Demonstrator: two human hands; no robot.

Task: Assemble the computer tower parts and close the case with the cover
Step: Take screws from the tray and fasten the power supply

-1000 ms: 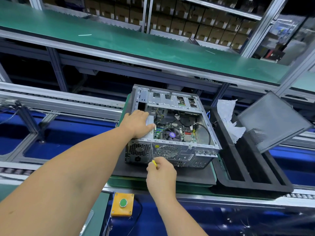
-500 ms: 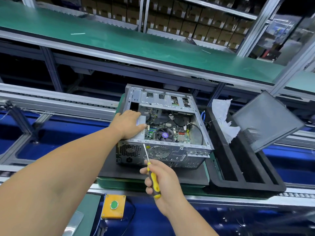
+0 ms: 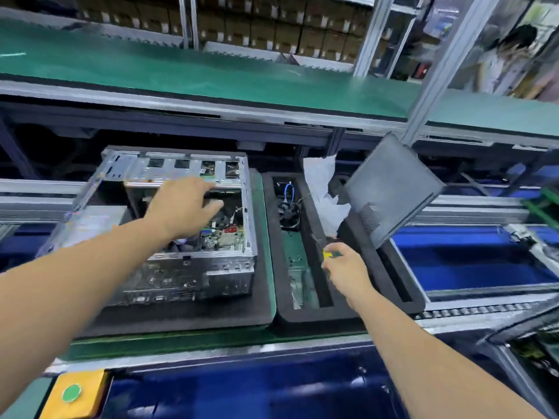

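The open computer case (image 3: 193,267) lies on its side on a black foam pad (image 3: 181,313), its motherboard visible inside. My left hand (image 3: 181,207) reaches into the case near the drive bay, fingers relaxed, and holds nothing that I can see. My right hand (image 3: 344,267) grips a yellow-and-black screwdriver (image 3: 328,254) over the black foam tray (image 3: 308,316) to the right of the case. The dark mesh side cover (image 3: 393,189) leans tilted at the tray's far right. The frame is blurred.
In the tray's left slot lie a small fan (image 3: 289,214) with blue cable and some small parts. A white bag (image 3: 325,195) sits beside the cover. A yellow box with a green button (image 3: 72,394) is at the near left. A person (image 3: 505,62) stands far right.
My right hand carried the screwdriver from the case's rear panel rightward over the foam tray. My left hand moved from the case's left edge deeper into it. The view swung right.
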